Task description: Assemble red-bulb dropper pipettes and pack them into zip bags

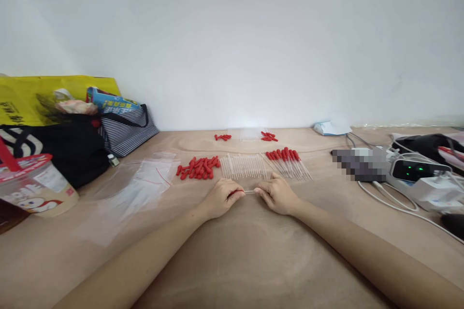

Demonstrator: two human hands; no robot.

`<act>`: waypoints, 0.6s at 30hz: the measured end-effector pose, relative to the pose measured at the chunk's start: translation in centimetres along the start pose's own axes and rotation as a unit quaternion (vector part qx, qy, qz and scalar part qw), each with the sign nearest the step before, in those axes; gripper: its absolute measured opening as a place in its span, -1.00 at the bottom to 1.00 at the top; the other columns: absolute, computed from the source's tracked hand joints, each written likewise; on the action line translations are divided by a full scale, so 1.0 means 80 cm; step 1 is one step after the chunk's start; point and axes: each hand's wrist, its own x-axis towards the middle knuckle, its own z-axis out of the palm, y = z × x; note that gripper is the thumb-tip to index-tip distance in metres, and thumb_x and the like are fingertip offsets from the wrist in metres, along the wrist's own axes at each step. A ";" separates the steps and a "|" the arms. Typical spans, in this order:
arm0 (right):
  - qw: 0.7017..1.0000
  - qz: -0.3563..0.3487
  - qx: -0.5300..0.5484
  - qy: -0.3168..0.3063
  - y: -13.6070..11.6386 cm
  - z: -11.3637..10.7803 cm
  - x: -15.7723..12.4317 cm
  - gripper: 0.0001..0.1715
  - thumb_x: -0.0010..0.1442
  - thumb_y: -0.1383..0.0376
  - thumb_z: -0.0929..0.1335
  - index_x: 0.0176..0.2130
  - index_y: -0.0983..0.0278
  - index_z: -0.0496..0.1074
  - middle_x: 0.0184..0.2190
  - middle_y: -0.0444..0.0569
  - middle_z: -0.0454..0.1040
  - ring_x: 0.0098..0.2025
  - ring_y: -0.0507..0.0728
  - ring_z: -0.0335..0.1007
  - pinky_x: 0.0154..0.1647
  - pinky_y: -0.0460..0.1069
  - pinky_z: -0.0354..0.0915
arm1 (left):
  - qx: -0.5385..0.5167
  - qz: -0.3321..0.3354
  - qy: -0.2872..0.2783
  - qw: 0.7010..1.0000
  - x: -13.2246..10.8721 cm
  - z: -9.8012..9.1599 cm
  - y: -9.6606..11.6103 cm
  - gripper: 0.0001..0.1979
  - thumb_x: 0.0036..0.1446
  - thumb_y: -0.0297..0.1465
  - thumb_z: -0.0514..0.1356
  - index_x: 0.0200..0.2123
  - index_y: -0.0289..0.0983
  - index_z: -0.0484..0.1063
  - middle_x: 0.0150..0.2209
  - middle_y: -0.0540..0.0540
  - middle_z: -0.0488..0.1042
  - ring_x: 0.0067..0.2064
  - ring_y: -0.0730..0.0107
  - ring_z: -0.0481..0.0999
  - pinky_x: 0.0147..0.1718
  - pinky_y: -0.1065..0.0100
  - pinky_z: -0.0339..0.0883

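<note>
My left hand is closed around a red rubber dropper bulb, most of it covered by the fingers. Pinched in my right hand is a thin clear dropper tube, which spans the gap between both hands. Whether the tube sits inside the bulb is hidden by my left fingers. Just beyond my left hand lies a pile of red bulbs. A row of clear tubes rests beyond the gap between my hands. Droppers with red bulbs on them fan out beyond my right hand.
Clear plastic bags lie to the left, by a drink cup and a striped bag. More red bulbs are near the wall. At right are a phone, a tissue pack, chargers and white cables.
</note>
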 end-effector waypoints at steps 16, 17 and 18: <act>0.972 0.112 0.197 -0.063 -0.013 0.000 0.013 -0.60 0.17 0.30 0.13 -0.60 0.31 0.32 -0.69 -0.18 0.27 -0.62 -0.06 0.13 -0.46 -0.14 0.05 | 0.018 0.041 0.020 0.999 0.000 0.002 0.000 -0.80 0.12 -0.40 0.02 -0.47 -0.32 0.37 -0.54 -0.04 0.42 -0.45 0.41 0.35 -0.36 0.39 0.16; 0.970 0.117 0.204 -0.062 -0.013 0.001 0.014 -0.60 0.17 0.30 0.13 -0.60 0.32 0.32 -0.68 -0.17 0.28 -0.61 -0.06 0.14 -0.47 -0.15 0.06 | 0.018 0.045 0.021 0.999 0.000 0.002 0.000 -0.80 0.12 -0.41 0.01 -0.47 -0.32 0.37 -0.54 -0.04 0.41 -0.45 0.41 0.35 -0.36 0.39 0.16; 0.968 0.121 0.210 -0.062 -0.013 0.002 0.015 -0.60 0.17 0.29 0.13 -0.60 0.32 0.32 -0.67 -0.16 0.28 -0.60 -0.06 0.15 -0.47 -0.15 0.06 | 0.018 0.047 0.020 0.999 0.000 0.002 0.000 -0.80 0.12 -0.41 0.01 -0.47 -0.32 0.37 -0.54 -0.04 0.41 -0.44 0.41 0.35 -0.36 0.39 0.16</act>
